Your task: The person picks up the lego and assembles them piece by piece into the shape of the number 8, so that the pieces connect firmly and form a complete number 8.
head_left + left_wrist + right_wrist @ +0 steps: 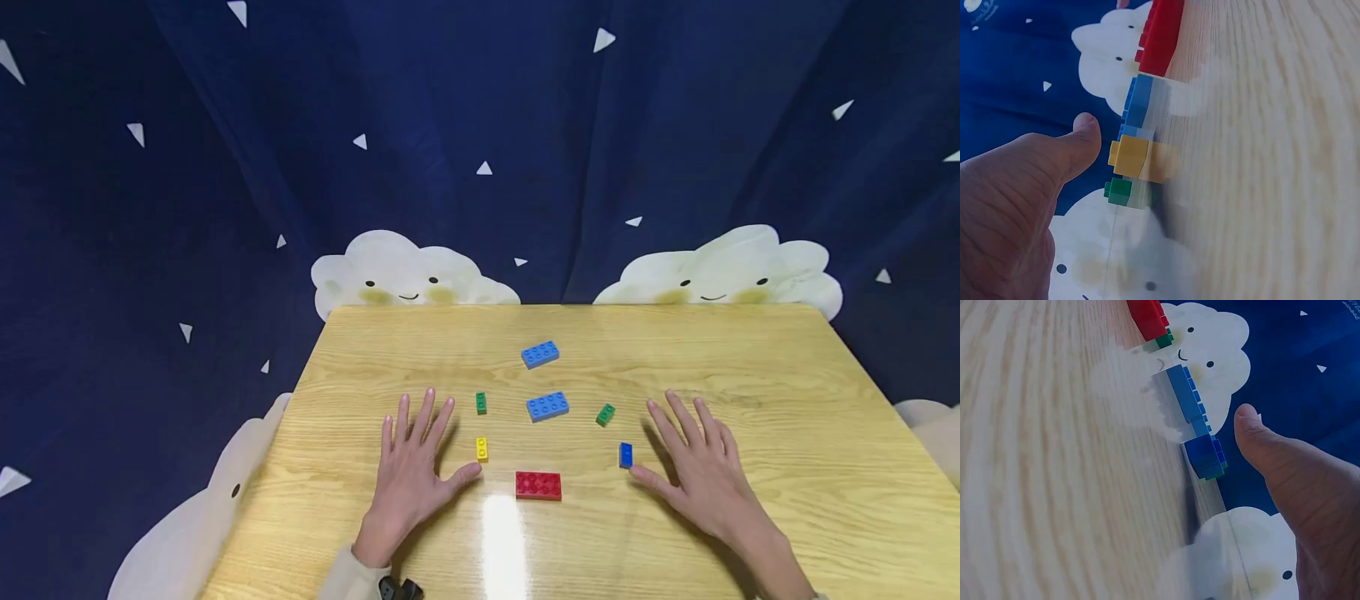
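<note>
My left hand [411, 475] is spread with straight fingers at the left of the bricks and holds nothing. Its thumb tip lies close to a small yellow brick [482, 450]; a small green brick [481, 403] sits farther back. On the other side my right hand [703, 479] is spread too, holding nothing, its thumb beside a small dark blue brick [626, 455]. A second green brick [605, 415] lies angled behind that one. Between the hands are a red brick [538, 486] and, behind it, a larger blue brick [547, 407]. The left wrist view shows the yellow brick [1132, 156] near the thumb.
Another large blue brick [540, 354] lies toward the back of the wooden table [787, 358]. Beyond its far edge hangs a dark blue curtain [450, 108] with white triangles and smiling clouds. A bright light reflection [504, 542] shows in front of the red brick.
</note>
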`<state>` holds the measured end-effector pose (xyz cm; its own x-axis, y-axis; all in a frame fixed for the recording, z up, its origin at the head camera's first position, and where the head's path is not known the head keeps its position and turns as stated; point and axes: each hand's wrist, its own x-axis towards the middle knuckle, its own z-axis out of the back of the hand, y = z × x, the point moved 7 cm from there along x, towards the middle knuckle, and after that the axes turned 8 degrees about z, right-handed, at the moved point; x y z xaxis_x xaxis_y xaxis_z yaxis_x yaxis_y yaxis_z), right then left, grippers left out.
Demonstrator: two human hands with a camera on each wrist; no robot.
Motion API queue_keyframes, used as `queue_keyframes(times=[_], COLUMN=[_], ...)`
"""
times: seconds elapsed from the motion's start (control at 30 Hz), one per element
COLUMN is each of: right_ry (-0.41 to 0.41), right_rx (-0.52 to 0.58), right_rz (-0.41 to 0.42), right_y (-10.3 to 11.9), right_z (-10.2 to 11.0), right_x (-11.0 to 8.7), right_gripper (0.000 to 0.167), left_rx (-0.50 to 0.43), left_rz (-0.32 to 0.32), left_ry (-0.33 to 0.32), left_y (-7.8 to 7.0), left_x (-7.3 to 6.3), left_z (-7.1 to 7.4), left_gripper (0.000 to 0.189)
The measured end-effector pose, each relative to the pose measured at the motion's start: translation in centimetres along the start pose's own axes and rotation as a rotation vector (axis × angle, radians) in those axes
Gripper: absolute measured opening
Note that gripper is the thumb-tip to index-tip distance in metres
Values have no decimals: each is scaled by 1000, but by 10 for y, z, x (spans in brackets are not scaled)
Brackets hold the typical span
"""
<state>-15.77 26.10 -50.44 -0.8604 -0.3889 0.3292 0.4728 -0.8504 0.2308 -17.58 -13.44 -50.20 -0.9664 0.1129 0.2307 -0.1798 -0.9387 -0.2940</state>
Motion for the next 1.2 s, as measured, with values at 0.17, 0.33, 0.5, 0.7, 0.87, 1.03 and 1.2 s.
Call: queue_keyframes(times=[0.17,0.33,0.5,0.7,0.87,1.03,1.2], right_ry=[2,7,0,14,36,51,57], right_rx=[0,17,16,12,33,61,86], right_rz=[-2,-8,-3,-2,-10,-25,-28], right_y=[0,-2,-3,-3,-1,0,1], right_z=[-3,-5,-5,-8,-13,-14,-17], right_x=[0,0,3,4,0,-3,-2], right_gripper=[98,99,100,101,98,96,93], left_rx=[-9,-9,-22,-3,6,-13,-12], left_rz=[9,0,-11,4,9,-3,9], left_ry=[16,-3,-31,-6,-8,-25,4], left_y=[1,0,0,1,2,2,3], left_x=[0,2,4,4,0,-1,-1], left_z=[-1,-1,-3,-6,-7,-7,-8], left_gripper=[104,103,102,103,103,101,101])
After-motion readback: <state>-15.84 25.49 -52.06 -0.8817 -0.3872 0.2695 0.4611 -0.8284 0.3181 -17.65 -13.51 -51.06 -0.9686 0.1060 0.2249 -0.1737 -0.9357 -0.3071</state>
